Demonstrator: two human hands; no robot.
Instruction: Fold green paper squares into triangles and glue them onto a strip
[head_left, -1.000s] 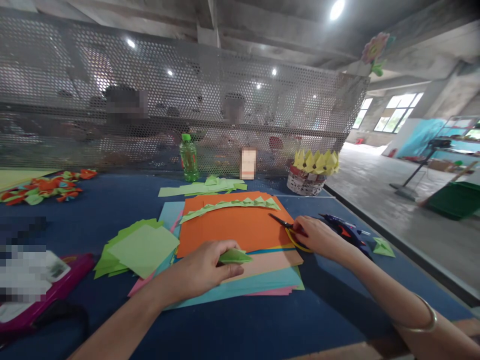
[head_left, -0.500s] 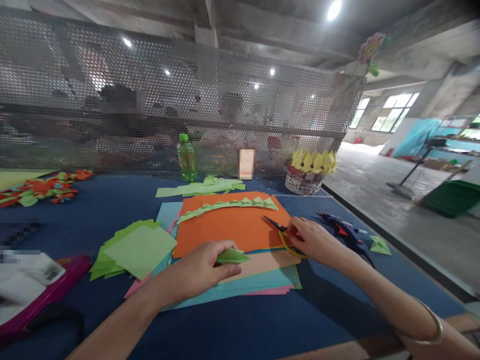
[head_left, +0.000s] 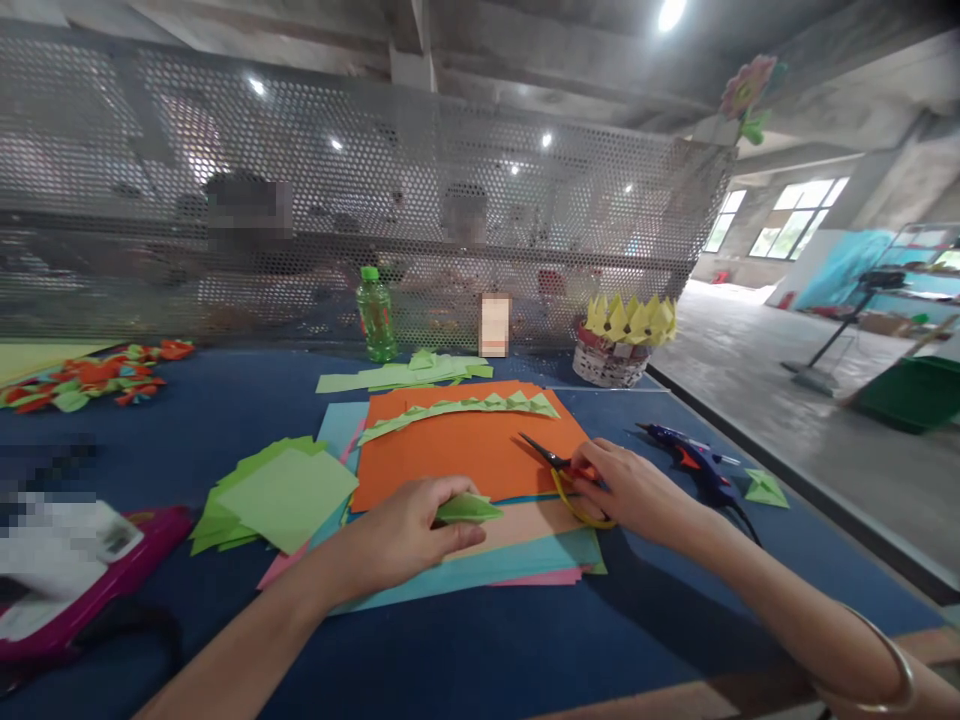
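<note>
My left hand (head_left: pixel 409 525) pinches a folded piece of green paper (head_left: pixel 466 508) between thumb and fingers, above the stacked coloured sheets. My right hand (head_left: pixel 622 490) has its fingers closed on the red and yellow handles of the scissors (head_left: pixel 553 458). Their dark blades point away to the left over the orange paper (head_left: pixel 442 460). A pale green strip bearing folded points (head_left: pixel 457 408) lies across that orange sheet. Left of my left hand is a fanned pile of green paper squares (head_left: pixel 289 495), partly over the blue and pink sheets.
To the right lie a blue glue gun (head_left: pixel 694 460) and a folded green piece (head_left: pixel 766 488). Behind stand a green bottle (head_left: pixel 376 318) and a basket with yellow points (head_left: pixel 611 360), before a perforated metal screen (head_left: pixel 480 150). A magenta device (head_left: pixel 142 560) is at left.
The scissors have shifted slightly left over the orange paper with my right hand. My left hand keeps its pinch on the folded green paper. The view has turned a little.
</note>
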